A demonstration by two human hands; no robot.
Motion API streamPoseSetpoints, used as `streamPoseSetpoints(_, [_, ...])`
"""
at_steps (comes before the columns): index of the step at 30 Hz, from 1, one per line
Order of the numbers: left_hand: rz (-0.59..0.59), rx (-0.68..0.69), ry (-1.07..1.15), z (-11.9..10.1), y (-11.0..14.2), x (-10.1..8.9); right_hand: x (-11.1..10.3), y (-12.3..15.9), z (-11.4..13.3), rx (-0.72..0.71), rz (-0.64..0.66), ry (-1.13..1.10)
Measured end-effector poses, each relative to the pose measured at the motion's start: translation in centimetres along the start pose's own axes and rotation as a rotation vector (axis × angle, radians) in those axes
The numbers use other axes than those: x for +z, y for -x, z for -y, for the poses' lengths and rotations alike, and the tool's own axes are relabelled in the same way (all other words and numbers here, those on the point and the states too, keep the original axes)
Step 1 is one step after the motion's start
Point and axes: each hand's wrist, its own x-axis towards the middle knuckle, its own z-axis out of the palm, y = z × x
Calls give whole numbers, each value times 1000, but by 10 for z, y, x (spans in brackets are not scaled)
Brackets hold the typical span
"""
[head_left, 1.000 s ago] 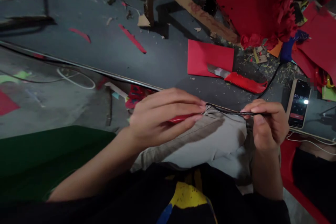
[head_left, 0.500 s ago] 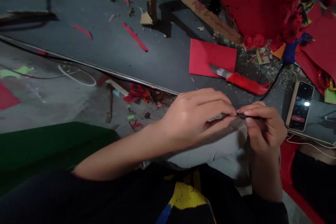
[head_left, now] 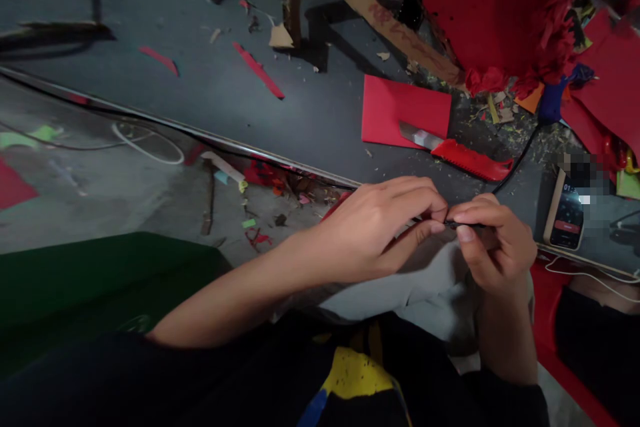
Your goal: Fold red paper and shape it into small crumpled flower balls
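My left hand (head_left: 370, 230) comes in from the left, with thumb and fingertips pinched on one end of a small, thin, dark piece (head_left: 452, 223). Opposite it, my right hand (head_left: 497, 240) pinches the same piece between thumb and forefinger. Both sets of fingertips nearly meet above my lap, by the table's front edge. Most of the piece is covered by fingers, so its kind cannot be made out. Just beyond the hands lies a red-handled utility knife (head_left: 473, 159), blade out, its tip resting on a red paper rectangle (head_left: 383, 110).
A large red paper-covered form (head_left: 490, 7) stands at the back on the grey table (head_left: 200, 93). A black cord (head_left: 523, 153) runs from a blue tool (head_left: 553, 101) toward my right hand. A phone (head_left: 565, 220) lies at right. Scraps litter the table and floor.
Both hands have shifted slightly, the right one a little to the left. The thin dark piece stays pinched between them. The knife and red paper lie as before.
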Motion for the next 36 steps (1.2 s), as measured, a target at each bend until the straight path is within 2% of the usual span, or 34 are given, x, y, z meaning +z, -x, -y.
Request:
streamPoseSetpoints(4, [-61, -3, 37, 0, 1, 4, 1, 0, 1, 22, -23, -38])
streamPoseSetpoints(9, [-205, 17, 78, 2, 3, 12, 5, 1, 2, 43, -78, -120])
streamPoseSetpoints(14, [-451, 11, 95, 8, 5, 11, 4, 2, 1, 38, -185, -241])
streamPoseSetpoints(16, [-514, 35, 82, 10, 7, 9, 1, 1, 2, 30, -210, -255])
streamPoseSetpoints(24, [-433, 81, 167, 14, 22, 1, 1, 0, 3, 28, -258, -284])
streamPoseSetpoints(31, [-353, 109, -53, 12, 26, -18, 3, 2, -1, 37, -255, -258])
streamPoseSetpoints(36, [-301, 102, -104, 4, 19, -15, 5, 2, 1, 67, -180, -205])
